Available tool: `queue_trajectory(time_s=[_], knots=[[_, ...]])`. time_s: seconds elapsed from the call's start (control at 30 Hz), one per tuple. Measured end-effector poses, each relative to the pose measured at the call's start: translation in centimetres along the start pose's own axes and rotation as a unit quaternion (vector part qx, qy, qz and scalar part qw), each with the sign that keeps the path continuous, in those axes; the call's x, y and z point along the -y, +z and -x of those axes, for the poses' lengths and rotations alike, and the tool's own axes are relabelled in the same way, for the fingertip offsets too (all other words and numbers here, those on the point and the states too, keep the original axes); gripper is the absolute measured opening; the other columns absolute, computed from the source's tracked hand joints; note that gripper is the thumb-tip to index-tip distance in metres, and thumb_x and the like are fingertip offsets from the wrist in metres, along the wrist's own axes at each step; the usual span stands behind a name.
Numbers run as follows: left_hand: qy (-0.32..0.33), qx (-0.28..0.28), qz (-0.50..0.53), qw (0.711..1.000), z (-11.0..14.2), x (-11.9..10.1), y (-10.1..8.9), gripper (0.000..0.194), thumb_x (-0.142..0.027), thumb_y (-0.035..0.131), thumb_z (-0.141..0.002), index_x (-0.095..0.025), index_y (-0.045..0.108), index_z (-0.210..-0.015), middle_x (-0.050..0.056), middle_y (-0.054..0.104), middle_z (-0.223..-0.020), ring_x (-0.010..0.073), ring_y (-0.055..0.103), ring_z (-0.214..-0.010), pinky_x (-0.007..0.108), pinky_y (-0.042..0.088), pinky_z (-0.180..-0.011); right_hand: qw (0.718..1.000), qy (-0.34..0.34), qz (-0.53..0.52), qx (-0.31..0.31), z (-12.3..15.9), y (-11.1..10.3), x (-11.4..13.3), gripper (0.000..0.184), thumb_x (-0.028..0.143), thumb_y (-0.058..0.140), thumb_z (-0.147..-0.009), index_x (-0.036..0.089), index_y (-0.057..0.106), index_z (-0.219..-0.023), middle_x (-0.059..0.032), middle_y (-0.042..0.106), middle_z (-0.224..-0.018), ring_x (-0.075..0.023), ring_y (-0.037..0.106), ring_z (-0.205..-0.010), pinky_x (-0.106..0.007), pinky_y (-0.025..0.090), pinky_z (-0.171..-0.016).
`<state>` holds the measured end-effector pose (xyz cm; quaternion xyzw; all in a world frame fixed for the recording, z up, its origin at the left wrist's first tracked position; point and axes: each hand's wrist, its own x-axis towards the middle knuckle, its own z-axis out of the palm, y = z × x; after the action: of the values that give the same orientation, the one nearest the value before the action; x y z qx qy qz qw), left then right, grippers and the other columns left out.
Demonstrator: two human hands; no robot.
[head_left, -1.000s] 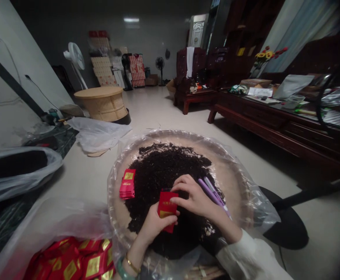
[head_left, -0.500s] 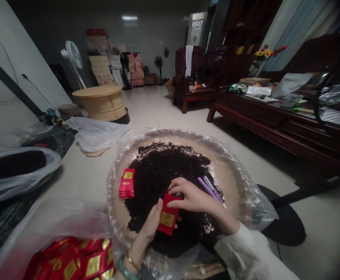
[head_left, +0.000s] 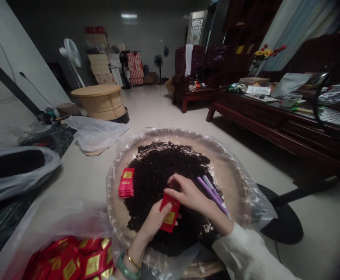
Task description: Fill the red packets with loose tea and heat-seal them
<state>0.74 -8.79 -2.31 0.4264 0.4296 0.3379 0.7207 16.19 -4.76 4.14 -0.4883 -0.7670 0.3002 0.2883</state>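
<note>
Step in hand, my read: handling the flat rectangular red packet with a gold panel (head_left: 170, 214), two-handed, with attention on its far short edge. Can't tell if it's a single packet or a few stacked, or if that edge is open. It's above the near half of the pile of dark, loose, leaf-like material (head_left: 166, 163), which sits on a round, shallow tray lined with clear plastic (head_left: 229, 179). Left hand (head_left: 154, 219): fingers closed on the packet, thumb across the front face, the others wrapped behind. Right hand (head_left: 189, 192): fingers partly open, thumb at the far edge, index arched above with a small gap; no firm hold visible. Next move, my judgement: a steady left grip and a light right pinch at that edge, without bending the packet. Orientation: printed face up to the camera, gold panel at the near end. Long axis runs roughly away from the person, far end leaning slightly right. Around it: neat stack of red-and-gold packets (head_left: 126, 182) left on the tray, slim purple-and-silver tool (head_left: 207, 190) by the right forearm.
</note>
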Motion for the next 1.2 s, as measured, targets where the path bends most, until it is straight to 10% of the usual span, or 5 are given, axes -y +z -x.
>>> queue_trajectory(time_s=[0.37, 0.6, 0.8, 1.03, 1.2], knots=[[-0.02, 0.013, -0.043, 0.999, 0.6, -0.4, 0.6, 0.037, -0.021, 0.079, -0.055, -0.012, 0.062, -0.087, 0.005, 0.071, -0.075, 0.0163, 0.066, -0.058, 0.026, 0.05, -0.059, 0.984, -0.05, 0.164, -0.04, -1.0, 2.1, -2.1, 0.047, 0.052, 0.059, -0.086, 0.017, 0.056, -0.053, 0.0014, 0.056, -0.054, -0.01, 0.045, -0.049, -0.023, 0.025, -0.051], [-0.035, 0.03, -0.027, 0.999, 0.9, -0.3, 0.3, 0.042, -0.02, 0.08, -0.054, -0.012, 0.062, -0.091, 0.008, 0.072, -0.083, 0.0159, 0.067, -0.058, 0.025, 0.05, -0.057, 0.994, -0.003, 0.098, -0.037, -1.3, 2.1, -2.5, 0.048, 0.047, 0.064, -0.084, 0.018, 0.05, -0.048, 0.0043, 0.049, -0.046, -0.0089, 0.037, -0.045, -0.022, 0.025, -0.049], [-0.014, -0.001, -0.019, 1.0, 0.6, -0.5, 0.2, 0.05, -0.029, 0.082, -0.057, -0.012, 0.059, -0.097, 0.009, 0.073, -0.083, 0.0145, 0.065, -0.053, 0.024, 0.05, -0.053, 0.988, -0.037, 0.02, -0.151, -0.4, 0.4, -1.1, 0.036, 0.043, 0.053, -0.091, 0.019, 0.062, -0.067, -0.002, 0.062, -0.067, -0.0147, 0.055, -0.065, -0.024, 0.04, -0.062], [0.021, -0.02, 0.021, 0.999, 0.4, -0.5, -0.1, 0.069, -0.063, 0.073, -0.062, -0.01, 0.059, -0.105, 0.01, 0.074, -0.075, 0.0146, 0.063, -0.046, 0.022, 0.046, -0.045, 0.994, -0.067, -0.023, 0.078, 0.3, -1.7, -0.6, 0.032, 0.041, 0.065, -0.084, 0.018, 0.064, -0.061, -0.0008, 0.063, -0.067, -0.0149, 0.058, -0.068, -0.025, 0.043, -0.068], [-0.004, -0.016, 0.078, 0.997, 0.6, -0.6, -0.2, 0.078, -0.078, 0.051, -0.07, -0.006, 0.065, -0.097, 0.014, 0.074, -0.072, 0.0165, 0.065, -0.048, 0.025, 0.048, -0.049, 0.989, -0.092, -0.07, 0.086, 0.2, -1.4, -1.2, 0.051, 0.056, 0.055, -0.086, 0.017, 0.059, -0.054, -0.001, 0.059, -0.062, -0.0164, 0.058, -0.071, -0.026, 0.043, -0.069]])
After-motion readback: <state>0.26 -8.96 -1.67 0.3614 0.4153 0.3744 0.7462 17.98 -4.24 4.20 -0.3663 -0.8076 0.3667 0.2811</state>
